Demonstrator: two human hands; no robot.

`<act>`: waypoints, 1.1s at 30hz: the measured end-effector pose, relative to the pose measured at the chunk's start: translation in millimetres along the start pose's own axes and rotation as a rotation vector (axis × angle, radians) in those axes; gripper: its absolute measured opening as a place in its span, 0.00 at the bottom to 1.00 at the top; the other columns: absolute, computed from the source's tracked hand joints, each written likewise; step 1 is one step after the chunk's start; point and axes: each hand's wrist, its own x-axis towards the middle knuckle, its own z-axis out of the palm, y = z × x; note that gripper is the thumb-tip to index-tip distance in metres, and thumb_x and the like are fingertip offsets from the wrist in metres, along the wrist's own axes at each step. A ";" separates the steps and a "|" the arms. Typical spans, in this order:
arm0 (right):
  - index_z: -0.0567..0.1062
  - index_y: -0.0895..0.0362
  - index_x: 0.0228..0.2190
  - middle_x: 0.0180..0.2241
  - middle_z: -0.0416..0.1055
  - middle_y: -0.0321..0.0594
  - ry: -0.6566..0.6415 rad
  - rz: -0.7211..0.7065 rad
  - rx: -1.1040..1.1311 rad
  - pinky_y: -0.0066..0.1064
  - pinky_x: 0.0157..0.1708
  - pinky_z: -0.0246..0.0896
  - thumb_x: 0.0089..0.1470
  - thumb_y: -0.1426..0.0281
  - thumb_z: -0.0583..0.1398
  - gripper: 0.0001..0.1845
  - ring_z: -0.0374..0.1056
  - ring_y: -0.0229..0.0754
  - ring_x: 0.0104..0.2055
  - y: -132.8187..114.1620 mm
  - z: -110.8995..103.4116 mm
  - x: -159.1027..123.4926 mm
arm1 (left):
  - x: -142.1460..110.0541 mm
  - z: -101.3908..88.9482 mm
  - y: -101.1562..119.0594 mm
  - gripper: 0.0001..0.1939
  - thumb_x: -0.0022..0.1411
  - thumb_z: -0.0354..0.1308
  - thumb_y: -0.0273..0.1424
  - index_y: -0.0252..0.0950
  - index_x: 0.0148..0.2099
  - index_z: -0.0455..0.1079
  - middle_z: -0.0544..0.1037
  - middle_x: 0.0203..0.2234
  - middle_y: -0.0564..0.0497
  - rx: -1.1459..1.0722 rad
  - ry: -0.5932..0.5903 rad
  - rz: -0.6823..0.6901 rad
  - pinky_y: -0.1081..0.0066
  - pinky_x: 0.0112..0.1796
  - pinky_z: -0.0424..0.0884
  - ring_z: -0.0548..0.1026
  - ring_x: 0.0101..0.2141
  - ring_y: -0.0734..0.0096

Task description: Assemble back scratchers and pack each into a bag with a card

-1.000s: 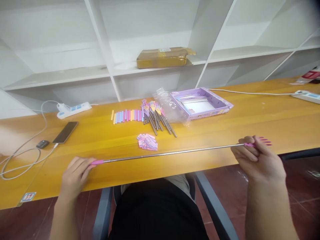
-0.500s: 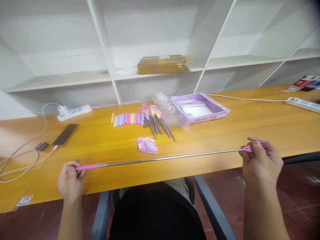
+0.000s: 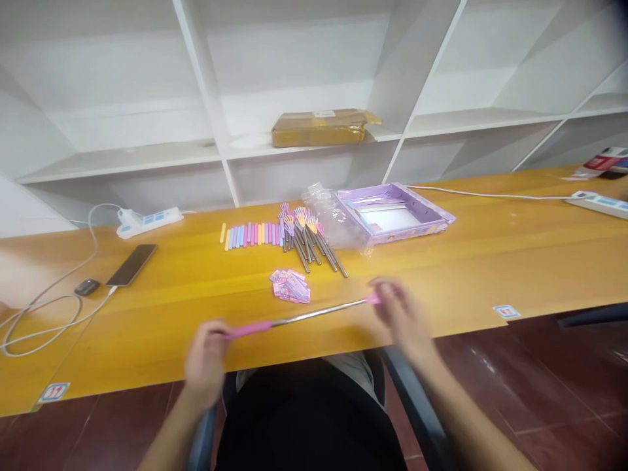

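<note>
A telescopic back scratcher [image 3: 318, 312] with a pink handle sleeve and a steel rod is held level over the table's front edge. My left hand [image 3: 209, 356] is closed on the end of its pink handle. At the other end my right hand [image 3: 400, 317], blurred by motion, is closed round the pink claw head. Beyond them lies a small pile of pink printed cards [image 3: 291, 286]. Behind the cards is a heap of back scratchers [image 3: 311, 239] with coloured claw heads and metal rods. A row of coloured sleeves [image 3: 252, 235] lies to its left.
A purple open box [image 3: 397, 212] stands behind the heap, beside clear plastic wrap [image 3: 326, 216]. At left are a phone [image 3: 131, 265], a cable and a power strip [image 3: 150, 222]. Another power strip [image 3: 601, 204] is at right. A taped carton [image 3: 318, 127] sits on the shelf.
My hands have moved toward each other, and the back scratcher's rod has slid in to a much shorter length. Both hands still hold its ends.
</note>
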 end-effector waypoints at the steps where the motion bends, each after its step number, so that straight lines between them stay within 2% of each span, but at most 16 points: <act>1: 0.79 0.53 0.41 0.24 0.59 0.29 -0.073 -0.019 0.037 0.27 0.20 0.48 0.71 0.46 0.59 0.23 0.51 0.34 0.21 1.6 21.3 -17.3 | -11.7 14.0 -0.8 0.23 0.74 0.61 0.53 0.38 0.40 0.76 0.75 0.28 0.52 0.019 -0.061 0.026 0.72 0.23 0.64 0.65 0.21 0.73; 2: 0.78 0.53 0.40 0.23 0.59 0.30 -0.239 -0.057 0.032 0.28 0.22 0.51 0.74 0.47 0.56 0.24 0.52 0.36 0.22 3.0 40.4 -35.0 | -21.6 27.1 -2.0 0.21 0.77 0.57 0.50 0.38 0.43 0.77 0.77 0.29 0.50 0.068 -0.159 0.044 0.71 0.25 0.66 0.68 0.23 0.71; 3: 0.79 0.53 0.40 0.25 0.63 0.32 -0.457 -0.112 -0.010 0.29 0.25 0.57 0.76 0.50 0.53 0.24 0.57 0.37 0.24 4.3 56.2 -51.7 | -29.1 38.2 -3.5 0.19 0.78 0.56 0.47 0.39 0.46 0.78 0.78 0.31 0.49 0.114 -0.304 0.080 0.70 0.27 0.69 0.71 0.25 0.69; 5: 0.79 0.53 0.43 0.30 0.71 0.37 -0.713 -0.218 -0.081 0.32 0.33 0.63 0.79 0.56 0.50 0.22 0.64 0.39 0.29 6.6 76.6 -77.2 | -36.0 52.4 -7.4 0.18 0.79 0.54 0.46 0.39 0.48 0.80 0.79 0.31 0.48 0.133 -0.452 0.185 0.68 0.30 0.72 0.73 0.27 0.67; 6: 0.80 0.53 0.44 0.33 0.74 0.39 -0.783 -0.257 -0.113 0.33 0.37 0.64 0.79 0.58 0.50 0.22 0.67 0.39 0.32 8.0 81.4 -84.4 | -35.8 55.1 -9.5 0.19 0.80 0.54 0.45 0.39 0.48 0.80 0.79 0.31 0.49 0.124 -0.462 0.203 0.69 0.30 0.71 0.72 0.26 0.68; 8: 0.81 0.54 0.42 0.33 0.75 0.39 -0.821 -0.256 -0.131 0.33 0.38 0.63 0.79 0.59 0.51 0.22 0.69 0.40 0.34 11.7 82.8 -86.9 | -30.6 53.4 -12.8 0.19 0.80 0.53 0.45 0.38 0.48 0.79 0.76 0.29 0.50 0.075 -0.362 0.145 0.70 0.27 0.67 0.68 0.24 0.71; 10: 0.80 0.55 0.41 0.26 0.70 0.35 -0.829 -0.126 -0.073 0.31 0.32 0.59 0.78 0.56 0.53 0.22 0.66 0.38 0.28 17.0 77.5 -77.1 | -21.9 45.7 -14.7 0.19 0.81 0.54 0.45 0.38 0.48 0.79 0.71 0.26 0.53 0.004 -0.251 0.018 0.72 0.25 0.63 0.65 0.22 0.73; 12: 0.78 0.55 0.44 0.21 0.61 0.29 -0.796 0.042 0.084 0.29 0.26 0.52 0.76 0.52 0.55 0.21 0.58 0.35 0.22 22.6 70.2 -61.5 | -12.7 36.7 -15.1 0.19 0.80 0.55 0.46 0.37 0.47 0.78 0.64 0.23 0.57 -0.106 -0.171 -0.049 0.73 0.24 0.60 0.62 0.22 0.74; 14: 0.76 0.54 0.48 0.22 0.58 0.26 -0.696 0.151 0.279 0.29 0.24 0.48 0.72 0.50 0.60 0.20 0.52 0.33 0.20 26.4 63.2 -45.4 | -4.4 28.9 -15.4 0.19 0.78 0.58 0.48 0.36 0.45 0.78 0.59 0.21 0.59 -0.202 -0.104 -0.068 0.74 0.24 0.57 0.59 0.22 0.75; 17: 0.74 0.52 0.48 0.26 0.58 0.26 -0.464 0.183 0.492 0.29 0.23 0.44 0.67 0.51 0.66 0.19 0.47 0.31 0.20 26.5 53.6 -25.8 | 4.0 21.5 -18.2 0.19 0.75 0.62 0.48 0.36 0.43 0.77 0.57 0.21 0.60 -0.263 -0.036 -0.091 0.75 0.24 0.55 0.56 0.21 0.77; 19: 0.74 0.51 0.50 0.27 0.55 0.26 -0.309 0.161 0.539 0.29 0.23 0.42 0.66 0.52 0.67 0.20 0.44 0.31 0.20 24.3 47.8 -17.4 | 6.7 19.0 -22.2 0.20 0.74 0.63 0.49 0.36 0.42 0.76 0.57 0.20 0.60 -0.263 -0.032 -0.109 0.75 0.23 0.55 0.56 0.21 0.77; 22: 0.75 0.50 0.50 0.25 0.54 0.26 -0.171 0.094 0.478 0.29 0.22 0.42 0.68 0.51 0.65 0.19 0.46 0.33 0.20 23.5 41.2 -12.1 | 6.8 18.1 -28.7 0.21 0.74 0.63 0.50 0.36 0.42 0.75 0.55 0.20 0.61 -0.259 -0.051 -0.131 0.75 0.23 0.54 0.56 0.20 0.77; 25: 0.76 0.51 0.48 0.24 0.54 0.27 -0.134 0.022 0.380 0.30 0.23 0.45 0.70 0.48 0.62 0.20 0.50 0.34 0.21 28.1 38.6 -13.1 | 4.0 18.9 -31.5 0.21 0.75 0.62 0.51 0.37 0.42 0.75 0.55 0.20 0.61 -0.244 -0.065 -0.151 0.75 0.24 0.55 0.55 0.21 0.77; 29: 0.76 0.53 0.48 0.23 0.58 0.28 -0.105 -0.044 0.289 0.32 0.24 0.51 0.72 0.43 0.56 0.26 0.54 0.37 0.21 36.5 38.4 -16.9 | -0.6 20.4 -29.8 0.23 0.75 0.60 0.53 0.37 0.42 0.75 0.56 0.20 0.60 -0.191 -0.110 -0.176 0.74 0.24 0.56 0.56 0.21 0.76; 33: 0.75 0.53 0.46 0.23 0.58 0.29 -0.030 -0.079 0.217 0.32 0.23 0.49 0.73 0.43 0.54 0.26 0.52 0.38 0.22 39.7 41.2 -20.3 | -4.9 23.4 -27.4 0.24 0.76 0.59 0.53 0.36 0.44 0.77 0.57 0.20 0.60 -0.167 -0.165 -0.184 0.73 0.25 0.56 0.56 0.22 0.75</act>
